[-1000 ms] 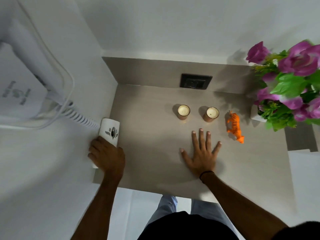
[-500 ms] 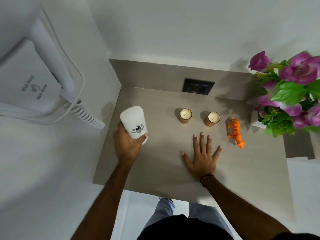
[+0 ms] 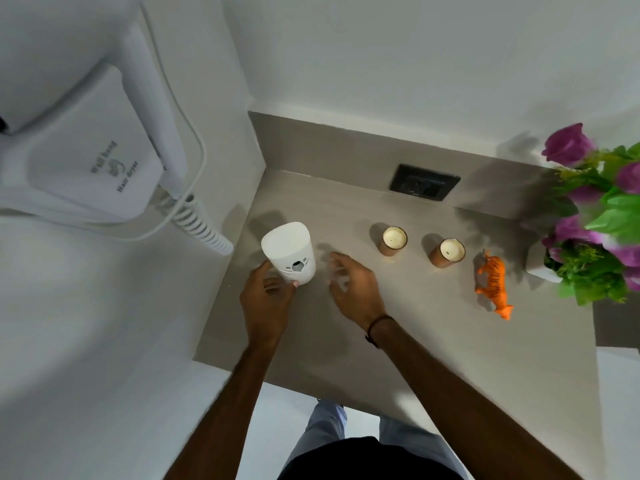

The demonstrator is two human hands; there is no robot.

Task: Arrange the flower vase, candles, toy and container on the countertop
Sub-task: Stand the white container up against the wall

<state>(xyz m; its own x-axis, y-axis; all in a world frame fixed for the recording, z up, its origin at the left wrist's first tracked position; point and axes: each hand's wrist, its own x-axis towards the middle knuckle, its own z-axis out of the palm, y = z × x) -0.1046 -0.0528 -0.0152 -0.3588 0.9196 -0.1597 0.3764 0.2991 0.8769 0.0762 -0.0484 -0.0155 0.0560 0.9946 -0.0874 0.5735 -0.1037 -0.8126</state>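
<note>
We see a grey surface [image 3: 433,341] set into a corner. On it, from left to right, stand a white container [image 3: 289,252], two candles [image 3: 393,240] [image 3: 447,252], an orange toy tiger [image 3: 493,282] and, at the far right, a flower vase [image 3: 540,268].

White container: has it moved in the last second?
Yes. The white container has gone from the countertop's left edge, near its front, rightward and back into line with the candles, left hand holding it.
</note>
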